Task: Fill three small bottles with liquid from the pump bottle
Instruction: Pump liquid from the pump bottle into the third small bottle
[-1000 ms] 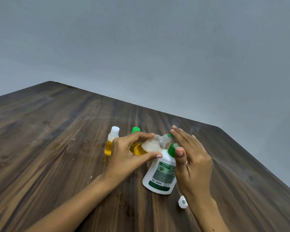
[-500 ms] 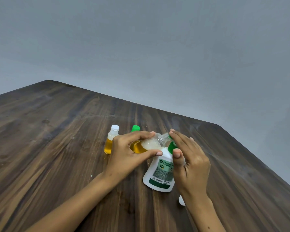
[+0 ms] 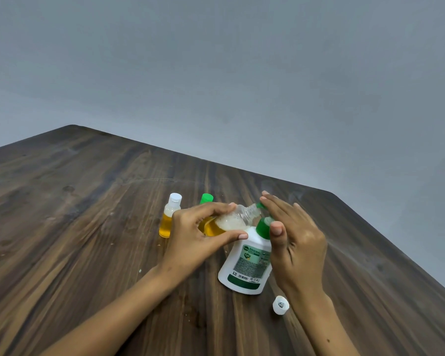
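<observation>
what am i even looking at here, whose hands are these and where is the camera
There is no machine here: these are a person's two bare hands, filmed by a wide-angle camera worn on their head, looking down at a wooden table. The left hand holds a small clear bottle tilted, its neck at the green pump of a white pump bottle. The right hand lies with straight fingers over the pump. Behind stand a white-capped small bottle with yellow liquid and a green-capped one. A loose white cap lies near the right wrist.

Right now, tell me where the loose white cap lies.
The small white plastic cap lies on the dark wooden table in the head view, near the person's right wrist, just right of the base of the white pump bottle.
</observation>
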Demonstrator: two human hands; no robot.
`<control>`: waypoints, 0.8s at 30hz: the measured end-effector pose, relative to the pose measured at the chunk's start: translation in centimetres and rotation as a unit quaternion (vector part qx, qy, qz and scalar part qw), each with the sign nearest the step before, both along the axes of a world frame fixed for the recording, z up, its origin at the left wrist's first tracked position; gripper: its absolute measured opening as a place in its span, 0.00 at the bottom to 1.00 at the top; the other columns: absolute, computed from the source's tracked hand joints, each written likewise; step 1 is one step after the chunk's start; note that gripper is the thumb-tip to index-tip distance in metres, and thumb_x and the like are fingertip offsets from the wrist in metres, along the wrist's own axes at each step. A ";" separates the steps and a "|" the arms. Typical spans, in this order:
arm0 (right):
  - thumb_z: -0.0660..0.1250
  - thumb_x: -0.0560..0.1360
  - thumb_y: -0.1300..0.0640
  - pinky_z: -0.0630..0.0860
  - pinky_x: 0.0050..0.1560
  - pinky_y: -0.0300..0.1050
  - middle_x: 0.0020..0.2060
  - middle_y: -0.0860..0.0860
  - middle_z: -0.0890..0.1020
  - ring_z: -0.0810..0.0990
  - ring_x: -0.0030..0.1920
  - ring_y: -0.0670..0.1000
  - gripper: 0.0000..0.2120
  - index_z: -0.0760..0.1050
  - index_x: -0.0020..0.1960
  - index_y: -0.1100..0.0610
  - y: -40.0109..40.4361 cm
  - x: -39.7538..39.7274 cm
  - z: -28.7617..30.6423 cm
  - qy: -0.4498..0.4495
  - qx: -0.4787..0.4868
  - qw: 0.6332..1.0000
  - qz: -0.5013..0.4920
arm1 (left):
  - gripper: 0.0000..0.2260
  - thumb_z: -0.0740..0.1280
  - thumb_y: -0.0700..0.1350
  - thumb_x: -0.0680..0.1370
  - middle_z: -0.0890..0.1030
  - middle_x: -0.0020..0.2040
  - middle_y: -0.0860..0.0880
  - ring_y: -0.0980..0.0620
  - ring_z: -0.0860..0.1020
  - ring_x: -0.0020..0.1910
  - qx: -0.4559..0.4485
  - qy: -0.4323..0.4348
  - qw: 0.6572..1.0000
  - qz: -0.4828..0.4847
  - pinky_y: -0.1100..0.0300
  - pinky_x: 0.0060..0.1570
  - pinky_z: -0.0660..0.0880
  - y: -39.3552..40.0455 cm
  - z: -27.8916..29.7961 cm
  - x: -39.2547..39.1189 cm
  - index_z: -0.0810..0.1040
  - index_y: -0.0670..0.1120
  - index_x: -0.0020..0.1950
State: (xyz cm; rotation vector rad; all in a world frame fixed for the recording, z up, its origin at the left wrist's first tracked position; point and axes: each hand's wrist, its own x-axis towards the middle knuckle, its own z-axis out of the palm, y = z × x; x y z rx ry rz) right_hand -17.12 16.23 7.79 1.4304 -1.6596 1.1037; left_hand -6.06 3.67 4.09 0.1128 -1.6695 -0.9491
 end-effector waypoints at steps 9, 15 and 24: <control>0.44 0.80 0.35 0.76 0.59 0.54 0.56 0.51 0.82 0.79 0.58 0.47 0.35 0.81 0.58 0.59 0.0 -0.2 -0.3 0.005 -0.002 1.000 -0.003 | 0.22 0.78 0.53 0.65 0.84 0.52 0.54 0.63 0.81 0.53 -0.013 0.008 1.000 0.006 0.70 0.51 0.77 0.0 -0.1 -0.1 0.84 0.41 0.53; 0.46 0.81 0.36 0.79 0.54 0.56 0.55 0.51 0.83 0.80 0.57 0.49 0.34 0.81 0.57 0.59 -0.2 -0.1 -0.8 0.001 -0.002 1.000 -0.004 | 0.22 0.78 0.53 0.65 0.83 0.52 0.57 0.64 0.81 0.53 -0.025 0.008 0.999 0.019 0.71 0.50 0.76 0.0 0.0 -0.1 0.84 0.41 0.52; 0.45 0.80 0.35 0.77 0.57 0.55 0.56 0.51 0.82 0.79 0.58 0.48 0.35 0.81 0.58 0.59 -0.2 -0.2 -0.7 0.008 0.001 1.000 -0.005 | 0.21 0.80 0.51 0.64 0.85 0.51 0.53 0.60 0.83 0.51 -0.014 0.027 0.999 0.024 0.64 0.51 0.79 0.0 -0.3 -0.3 0.84 0.41 0.51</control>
